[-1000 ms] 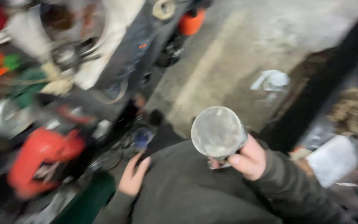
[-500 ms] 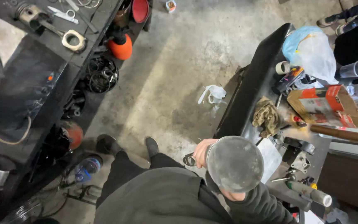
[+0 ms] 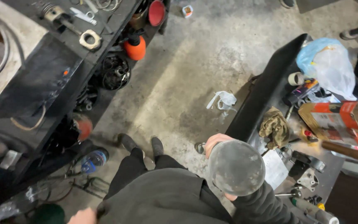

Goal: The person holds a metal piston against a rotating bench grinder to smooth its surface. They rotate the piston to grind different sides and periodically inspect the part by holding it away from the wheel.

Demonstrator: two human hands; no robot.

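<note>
My right hand is wrapped around a round grey metal cylinder, whose dull flat end faces the camera. It is held in front of my body, beside the near edge of the black workbench on the right. Only my fingers show around the cylinder's rim. My left hand is cut off by the bottom edge beside my dark jacket, and I cannot see its fingers. My black shoes stand on the concrete floor.
On the right bench lie a brown rag, a cardboard box, a blue plastic bag, a tape roll and small tools. A dark bench on the left holds metal parts, with an orange sprayer below. On the floor lie a plastic bottle and white cloth.
The view has swung from the blurred clutter on the left to the floor between the two benches and steadied. My right hand keeps its hold on the cylinder.
</note>
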